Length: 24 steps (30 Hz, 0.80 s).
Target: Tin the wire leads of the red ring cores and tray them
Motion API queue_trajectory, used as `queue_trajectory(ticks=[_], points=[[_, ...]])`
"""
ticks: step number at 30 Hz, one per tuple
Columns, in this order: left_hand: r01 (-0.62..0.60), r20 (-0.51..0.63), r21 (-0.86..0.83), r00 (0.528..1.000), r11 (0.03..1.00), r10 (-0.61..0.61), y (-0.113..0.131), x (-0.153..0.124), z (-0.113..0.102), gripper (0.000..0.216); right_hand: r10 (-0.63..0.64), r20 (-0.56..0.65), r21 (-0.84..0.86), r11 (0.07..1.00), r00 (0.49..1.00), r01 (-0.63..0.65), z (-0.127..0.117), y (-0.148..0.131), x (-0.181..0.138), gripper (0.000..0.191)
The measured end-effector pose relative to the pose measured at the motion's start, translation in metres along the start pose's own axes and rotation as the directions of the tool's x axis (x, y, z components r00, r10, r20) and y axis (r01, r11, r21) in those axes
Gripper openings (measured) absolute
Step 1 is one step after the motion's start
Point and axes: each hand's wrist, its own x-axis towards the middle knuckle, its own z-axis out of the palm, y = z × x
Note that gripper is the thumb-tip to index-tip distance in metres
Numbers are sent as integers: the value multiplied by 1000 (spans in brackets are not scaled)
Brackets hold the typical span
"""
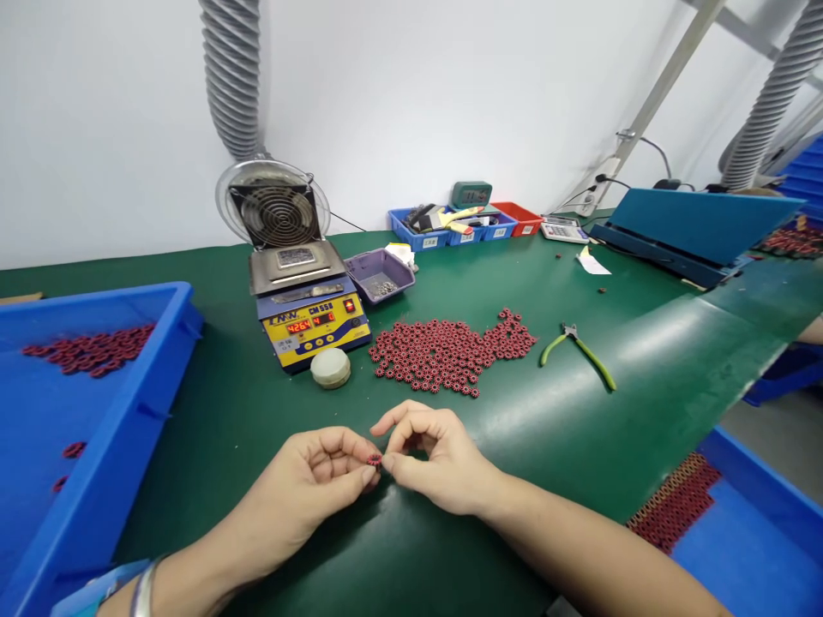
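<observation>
My left hand (321, 480) and my right hand (428, 458) meet just above the green mat (579, 428) near its front edge. Between their fingertips sits one small red ring-shaped coil (375, 459), pinched from both sides. My left hand's fingers curl inward around it. My right hand pinches with thumb and forefinger while its other fingers arch above. A spread-out pile of the same red coils (450, 350) lies on the mat a little beyond my hands.
A blue bin (96, 446) with several red coils stands at the left. Behind my hands are a yellow-blue solder pot (312, 313), a round white tin (330, 368), a purple tray (379, 274), and green-handled cutters (579, 351). A second blue bin (739, 531) sits lower right.
</observation>
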Motion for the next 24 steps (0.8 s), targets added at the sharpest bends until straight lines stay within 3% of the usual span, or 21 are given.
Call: queue_trajectory(ticks=[24], points=[[1,0,-13,1000,1000,-1,-2,0,-1,25,-80,-43,-28,996,996,79,4,2,-2,8]])
